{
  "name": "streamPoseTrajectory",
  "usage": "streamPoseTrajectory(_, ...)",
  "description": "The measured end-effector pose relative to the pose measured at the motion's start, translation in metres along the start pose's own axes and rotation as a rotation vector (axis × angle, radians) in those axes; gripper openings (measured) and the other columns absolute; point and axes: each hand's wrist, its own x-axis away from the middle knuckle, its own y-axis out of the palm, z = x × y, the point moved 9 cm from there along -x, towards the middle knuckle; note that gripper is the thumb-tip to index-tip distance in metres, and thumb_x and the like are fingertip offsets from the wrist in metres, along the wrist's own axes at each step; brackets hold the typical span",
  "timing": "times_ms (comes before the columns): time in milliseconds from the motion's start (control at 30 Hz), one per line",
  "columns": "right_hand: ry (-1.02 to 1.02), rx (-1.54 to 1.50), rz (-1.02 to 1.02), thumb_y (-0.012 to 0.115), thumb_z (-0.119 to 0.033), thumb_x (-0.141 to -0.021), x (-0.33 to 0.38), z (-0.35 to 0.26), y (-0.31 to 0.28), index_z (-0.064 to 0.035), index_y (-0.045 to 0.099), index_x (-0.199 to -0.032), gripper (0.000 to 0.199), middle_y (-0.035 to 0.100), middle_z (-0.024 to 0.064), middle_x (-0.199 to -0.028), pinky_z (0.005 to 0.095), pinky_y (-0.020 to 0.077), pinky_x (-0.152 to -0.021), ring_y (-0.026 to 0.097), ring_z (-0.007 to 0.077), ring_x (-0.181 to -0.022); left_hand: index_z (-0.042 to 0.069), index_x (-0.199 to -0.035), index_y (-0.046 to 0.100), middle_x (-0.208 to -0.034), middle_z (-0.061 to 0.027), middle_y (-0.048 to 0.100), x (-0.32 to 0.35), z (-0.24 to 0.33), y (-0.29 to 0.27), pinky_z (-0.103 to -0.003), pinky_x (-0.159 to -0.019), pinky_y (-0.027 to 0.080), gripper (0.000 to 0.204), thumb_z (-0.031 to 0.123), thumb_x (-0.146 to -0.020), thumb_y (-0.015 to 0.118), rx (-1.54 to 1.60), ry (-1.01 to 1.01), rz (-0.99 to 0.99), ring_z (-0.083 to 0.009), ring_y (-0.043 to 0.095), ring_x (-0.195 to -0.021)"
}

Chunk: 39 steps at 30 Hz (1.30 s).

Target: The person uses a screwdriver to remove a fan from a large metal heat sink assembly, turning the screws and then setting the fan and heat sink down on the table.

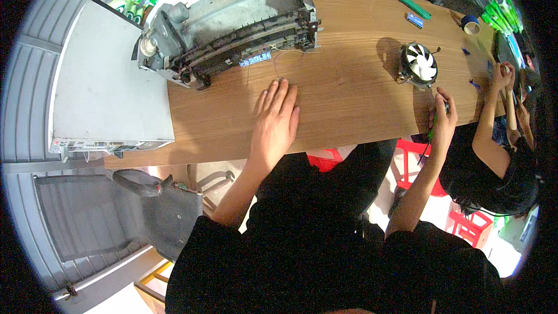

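Observation:
My left hand lies flat on the wooden table, palm down and fingers stretched out, with nothing in it. Just beyond its fingertips, thin wires run from a blue-and-white label strip on a stripped printer frame. At the table's front edge, my right hand is closed around a screwdriver with green on it; its thin dark shaft points downward and the fingers hide part of it. Past the right fingertips stands a round cooling fan with white blades and a black housing, apart from the hand.
A large pale metal case fills the left side. Toward the back right lie a green-handled knife or saw, a small blue piece and a tape roll. Another person's arms rest at the right edge, beside red stools.

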Motion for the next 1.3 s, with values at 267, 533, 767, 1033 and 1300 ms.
streamPoseTrajectory(267, 0.029, -0.011, -0.008, 0.062, -0.028, -0.096, 0.002, 0.006, -0.002, -0.0089, 0.067, -0.116, 0.028, 0.056, -0.0018, -0.074, 0.0222, 0.0374, -0.052, 0.049, 0.0062, -0.06, 0.002, -0.113, 0.066, -0.126, -0.0138, 0.062, 0.009, 0.018, -0.009, -0.044, -0.108, 0.042, 0.028, 0.004, -0.085, 0.062, 0.127, 0.111, -0.054, -0.0328, 0.052, -0.128)
streamPoseTrajectory(533, -0.079, 0.069, 0.012, 0.062, -0.026, -0.096, -0.002, 0.013, -0.007, -0.0052, 0.067, -0.114, 0.028, 0.064, 0.003, -0.09, 0.026, 0.0456, -0.067, 0.056, 0.0115, -0.075, 0.001, -0.108, 0.069, -0.129, -0.016, 0.061, 0.007, 0.025, -0.017, -0.045, -0.11, 0.039, 0.024, 0.004, -0.085, 0.064, 0.174, 0.144, -0.034, -0.0327, 0.051, -0.13)
streamPoseTrajectory(767, 0.016, 0.07, -0.003, 0.062, -0.025, -0.093, -0.005, 0.024, -0.009, -0.004, 0.066, -0.115, 0.03, 0.067, 0.0114, -0.101, 0.0316, 0.0468, -0.086, 0.06, 0.0191, -0.09, 0.003, -0.139, 0.046, -0.153, -0.0209, 0.035, -0.052, -0.037, -0.102, -0.053, -0.117, 0.024, 0.064, 0.015, -0.083, 0.073, -0.284, 0.024, 0.246, -0.041, 0.026, -0.145)
streamPoseTrajectory(1033, -0.012, 0.043, -0.007, 0.064, -0.024, -0.092, -0.003, 0.018, -0.006, -0.0047, 0.065, -0.116, 0.031, 0.063, 0.008, -0.089, 0.0317, 0.0471, -0.079, 0.058, 0.0173, -0.083, 0.008, -0.148, 0.036, -0.157, -0.0221, 0.025, -0.075, -0.073, -0.108, -0.059, -0.115, 0.023, 0.083, 0.023, -0.078, 0.078, -0.493, -0.144, 0.277, -0.0449, 0.022, -0.145)
streamPoseTrajectory(1300, -0.033, -0.006, -0.01, 0.066, -0.019, -0.09, -0.004, 0.014, -0.005, -0.0048, 0.066, -0.112, 0.026, 0.061, 0.0051, -0.078, 0.0281, 0.0452, -0.062, 0.056, 0.012, -0.068, 0.01, -0.146, 0.042, -0.158, -0.0155, 0.029, -0.085, -0.078, -0.101, -0.061, -0.115, 0.021, 0.075, 0.024, -0.08, 0.076, -0.468, -0.091, 0.336, -0.0402, 0.022, -0.147)
